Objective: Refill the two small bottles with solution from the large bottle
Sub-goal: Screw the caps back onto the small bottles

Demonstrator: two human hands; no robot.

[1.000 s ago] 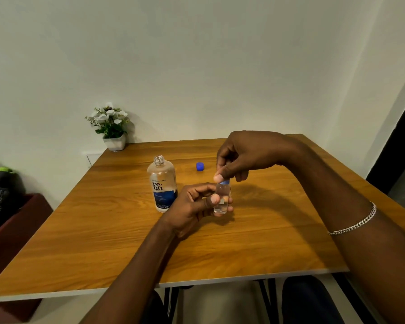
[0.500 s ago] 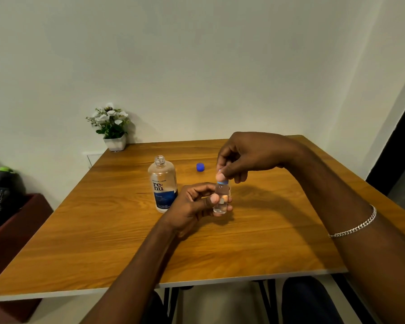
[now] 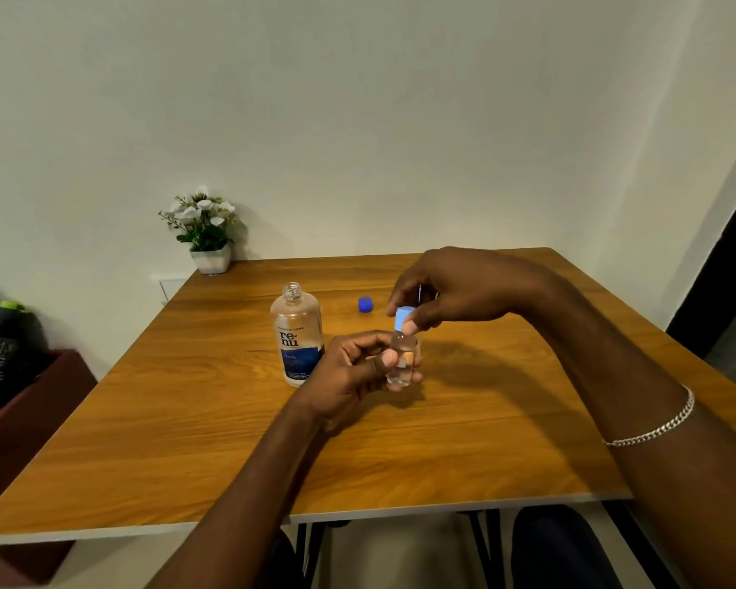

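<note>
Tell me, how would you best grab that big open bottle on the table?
Wrap the large bottle around its straight labelled body, coming from its left side, away from the left hand. It stands upright with its neck uncapped, so a mid-body grip likely keeps it level; the narrow neck gives less hold.

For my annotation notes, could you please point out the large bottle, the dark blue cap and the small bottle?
large bottle (image 3: 297, 340): head view, label.
dark blue cap (image 3: 365, 304): head view, side.
small bottle (image 3: 401, 347): head view, clear shoulder.
</note>
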